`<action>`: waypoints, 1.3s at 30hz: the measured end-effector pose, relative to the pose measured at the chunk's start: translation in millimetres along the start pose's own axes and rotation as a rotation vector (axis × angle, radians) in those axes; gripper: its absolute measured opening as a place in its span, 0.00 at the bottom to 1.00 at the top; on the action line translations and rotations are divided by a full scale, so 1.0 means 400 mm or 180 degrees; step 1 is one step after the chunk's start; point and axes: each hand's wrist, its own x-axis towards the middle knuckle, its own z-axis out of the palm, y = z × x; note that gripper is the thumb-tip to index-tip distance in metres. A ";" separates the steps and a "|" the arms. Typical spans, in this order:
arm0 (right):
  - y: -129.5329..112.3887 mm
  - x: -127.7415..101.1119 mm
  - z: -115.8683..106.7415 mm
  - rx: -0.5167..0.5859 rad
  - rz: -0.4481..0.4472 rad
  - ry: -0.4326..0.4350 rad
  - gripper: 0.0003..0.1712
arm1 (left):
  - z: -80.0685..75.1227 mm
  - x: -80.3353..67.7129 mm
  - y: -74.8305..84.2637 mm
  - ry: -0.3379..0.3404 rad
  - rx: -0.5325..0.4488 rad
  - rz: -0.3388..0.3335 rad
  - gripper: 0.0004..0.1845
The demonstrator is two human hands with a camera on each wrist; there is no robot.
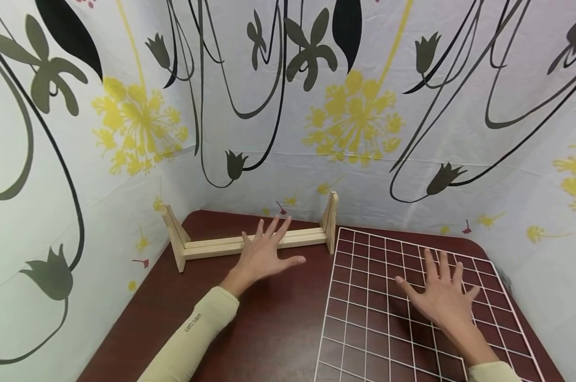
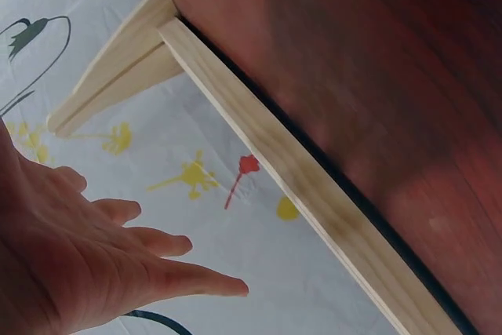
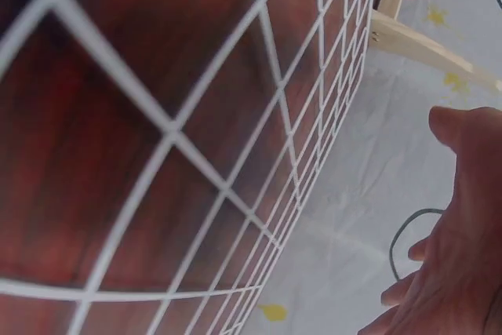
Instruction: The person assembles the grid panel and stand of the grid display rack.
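Observation:
A pale wooden rack with two upright end pieces stands at the back of the dark red table; its long rail shows in the left wrist view. My left hand hovers spread just in front of the rack, fingers straight, holding nothing. A white wire grid panel lies flat on the right half of the table, and its mesh fills the right wrist view. Above that grid my right hand is spread flat, palm down, empty; whether it touches the wire I cannot tell.
Floral-printed white cloth walls enclose the table on the left, back and right. The rack's right end piece stands close to the grid's far left corner. Bare table surface lies between my forearms.

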 end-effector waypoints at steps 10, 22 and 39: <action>0.059 -0.033 0.000 -0.0036 0.0150 -0.0139 0.60 | 0.009 -0.013 0.039 -0.0159 -0.0517 0.0348 0.50; 0.148 -0.058 -0.031 -0.0190 0.0691 -0.0477 0.64 | 0.014 -0.012 0.076 -0.0336 -0.1460 0.0920 0.39; 0.295 -0.104 -0.070 -0.0342 0.1474 -0.0997 0.65 | 0.083 0.000 0.188 -0.0435 -0.1484 0.0184 0.39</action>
